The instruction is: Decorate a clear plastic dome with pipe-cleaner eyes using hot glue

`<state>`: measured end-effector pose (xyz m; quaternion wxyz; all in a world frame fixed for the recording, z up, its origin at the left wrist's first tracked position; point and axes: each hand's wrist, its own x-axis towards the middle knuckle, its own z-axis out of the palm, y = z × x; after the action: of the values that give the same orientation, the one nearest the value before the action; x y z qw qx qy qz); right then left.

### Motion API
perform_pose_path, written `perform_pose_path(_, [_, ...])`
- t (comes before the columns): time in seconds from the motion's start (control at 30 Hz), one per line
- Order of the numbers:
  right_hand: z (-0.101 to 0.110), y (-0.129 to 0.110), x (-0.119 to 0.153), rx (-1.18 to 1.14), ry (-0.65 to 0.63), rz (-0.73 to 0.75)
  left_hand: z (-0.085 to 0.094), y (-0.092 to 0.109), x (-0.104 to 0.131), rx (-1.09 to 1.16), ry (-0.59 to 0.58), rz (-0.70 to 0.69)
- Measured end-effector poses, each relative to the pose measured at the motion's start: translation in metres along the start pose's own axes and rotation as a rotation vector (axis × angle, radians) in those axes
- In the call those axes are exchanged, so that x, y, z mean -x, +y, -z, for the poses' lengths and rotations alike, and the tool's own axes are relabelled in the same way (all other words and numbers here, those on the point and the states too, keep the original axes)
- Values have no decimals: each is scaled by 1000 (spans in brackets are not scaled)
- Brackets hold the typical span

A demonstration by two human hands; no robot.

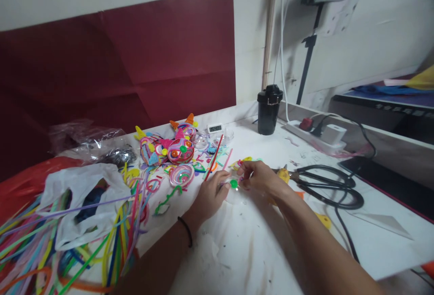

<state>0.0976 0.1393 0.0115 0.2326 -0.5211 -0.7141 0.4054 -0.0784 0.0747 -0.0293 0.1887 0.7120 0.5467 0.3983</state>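
Note:
Between my hands is a clear, round plastic piece (pixel 235 199) with a small green disc (pixel 233 184) on it. My left hand (pixel 213 192) grips its left side, thumb and fingers closed at the edge. Over the right side, my right hand (pixel 258 176) is closed in a pinch; what its fingertips hold is too small to make out. A yellow glue gun (pixel 284 175) lies partly behind my right wrist. Beyond my left hand are a red pipe cleaner (pixel 214 156) and a pink one (pixel 228 159).
Colourful decorated balls (pixel 181 150) stand at the back, near a small digital display (pixel 214 128). Loose pipe cleaners (pixel 115 245) and a white plastic bag (pixel 88 182) fill the left. To the right are black-handled scissors (pixel 325 186), a black cup (pixel 267 112) and a power strip (pixel 315 137).

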Motion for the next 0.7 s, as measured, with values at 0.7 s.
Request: perform_pose_path(0.7, [-3,1,-2,-24,-16,-8,0,-4,0,10,-6,-8])
